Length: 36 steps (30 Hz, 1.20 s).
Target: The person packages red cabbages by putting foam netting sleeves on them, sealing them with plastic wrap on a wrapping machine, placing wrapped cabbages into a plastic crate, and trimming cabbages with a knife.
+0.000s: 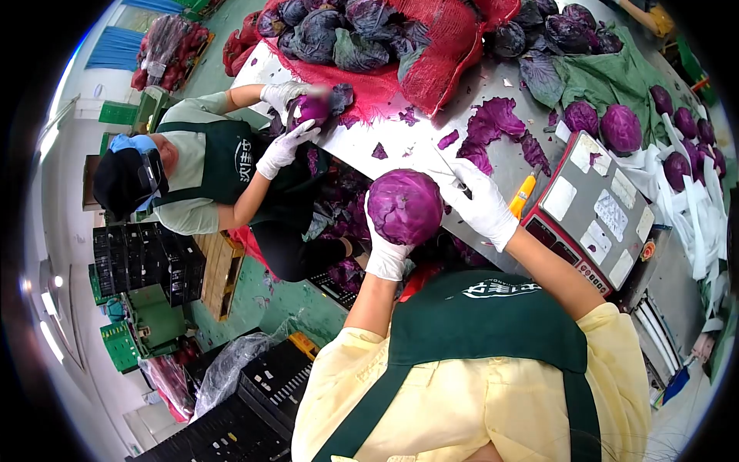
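Left hand, centre of frame: fingers mostly hidden by the cabbage, whose underside is out of sight too. Thin thing at the right hand: partly covered by fingers, too small to tell, possibly a blade. Upper left, the co-worker's cabbage carries a blurred patch. Red net sack, top centre: cut off by top edge. Forearm, upper right: rest of that person out of frame. Black crates, lower left: cut by bottom edge. Scale labels, right: unreadable.
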Each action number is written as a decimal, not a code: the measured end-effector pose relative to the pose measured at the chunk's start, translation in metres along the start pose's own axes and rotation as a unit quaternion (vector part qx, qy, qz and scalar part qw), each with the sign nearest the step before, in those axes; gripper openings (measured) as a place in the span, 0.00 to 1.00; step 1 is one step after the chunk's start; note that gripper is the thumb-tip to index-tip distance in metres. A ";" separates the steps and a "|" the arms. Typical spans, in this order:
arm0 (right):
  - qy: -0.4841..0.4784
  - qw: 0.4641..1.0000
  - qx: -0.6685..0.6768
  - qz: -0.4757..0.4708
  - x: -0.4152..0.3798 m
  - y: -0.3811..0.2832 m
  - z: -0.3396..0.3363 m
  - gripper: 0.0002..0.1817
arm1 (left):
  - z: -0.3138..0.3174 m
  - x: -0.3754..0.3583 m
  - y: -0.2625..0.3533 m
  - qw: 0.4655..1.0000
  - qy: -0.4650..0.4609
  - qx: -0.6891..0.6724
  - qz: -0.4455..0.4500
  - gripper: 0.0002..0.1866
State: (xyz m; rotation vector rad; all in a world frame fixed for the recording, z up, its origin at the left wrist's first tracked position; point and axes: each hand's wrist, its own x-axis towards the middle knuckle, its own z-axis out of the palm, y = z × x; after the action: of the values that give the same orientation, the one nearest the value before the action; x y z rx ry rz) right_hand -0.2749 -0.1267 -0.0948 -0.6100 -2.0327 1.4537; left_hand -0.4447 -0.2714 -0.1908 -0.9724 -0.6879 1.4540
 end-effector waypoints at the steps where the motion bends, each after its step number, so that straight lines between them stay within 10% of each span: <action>1: -0.003 1.000 0.008 0.003 0.000 -0.005 0.000 0.23 | 0.000 0.000 -0.005 1.000 0.002 0.018 0.005 0.33; 4: -0.034 0.998 0.018 0.041 0.002 -0.003 0.004 0.25 | 0.003 0.000 -0.027 1.000 -0.002 0.028 0.005 0.33; 6: -0.070 0.975 0.131 0.165 0.006 0.003 0.005 0.27 | 0.011 0.001 -0.058 0.801 0.080 0.583 0.106 0.37; 8: -0.057 0.931 0.217 0.286 0.013 0.018 0.003 0.24 | 0.009 0.007 -0.059 0.809 0.077 0.559 0.163 0.37; 10: -0.042 0.882 0.277 0.378 0.016 0.041 0.005 0.21 | -0.002 0.014 -0.080 0.558 0.067 0.737 0.375 0.35; 12: -0.041 0.861 0.292 0.413 0.015 0.055 0.006 0.20 | -0.015 0.015 -0.057 0.399 0.004 0.830 0.389 0.32; 13: -0.041 0.839 0.309 0.446 0.016 0.061 0.006 0.20 | -0.012 0.018 -0.056 0.468 0.057 0.815 0.336 0.32; 16: -0.055 0.833 0.266 0.482 0.017 0.095 0.010 0.22 | -0.033 0.005 -0.031 0.197 0.021 0.928 0.317 0.53; 17: -0.067 0.840 0.250 0.477 0.019 0.101 0.012 0.23 | -0.038 0.005 -0.030 0.196 0.031 0.927 0.319 0.63; 18: -0.066 0.840 0.249 0.478 0.018 0.107 0.015 0.23 | -0.039 0.007 -0.026 0.198 0.031 0.926 0.319 0.63; 20: -0.090 0.837 0.230 0.489 0.017 0.114 0.022 0.24 | -0.038 0.010 -0.027 -0.013 0.040 0.933 0.357 0.63; 22: -0.090 0.847 0.204 0.483 0.015 0.124 0.030 0.26 | -0.037 0.013 -0.031 -0.082 0.115 0.924 0.356 0.63; 25: -0.033 0.930 -0.024 0.366 0.016 0.098 0.026 0.28 | -0.031 0.026 -0.036 -0.156 0.199 0.905 0.342 0.64; 26: 0.015 0.977 -0.188 0.101 0.015 0.129 0.029 0.29 | -0.031 0.029 -0.032 -0.178 0.169 0.898 0.364 0.63; 29: 0.000 0.961 -0.252 0.110 0.009 0.086 0.012 0.28 | -0.031 0.039 -0.020 -0.079 0.131 0.905 0.397 0.62; 36: -0.140 0.918 -0.336 0.155 0.000 0.058 0.007 0.25 | -0.027 0.054 -0.035 -0.065 0.123 0.905 0.402 0.59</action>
State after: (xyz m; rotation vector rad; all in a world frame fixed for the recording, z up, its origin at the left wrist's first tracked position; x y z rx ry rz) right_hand -0.2775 -0.1140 -0.1521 -1.0904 -2.7900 1.0077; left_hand -0.4013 -0.2174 -0.1826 -1.2495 -2.8195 -1.4118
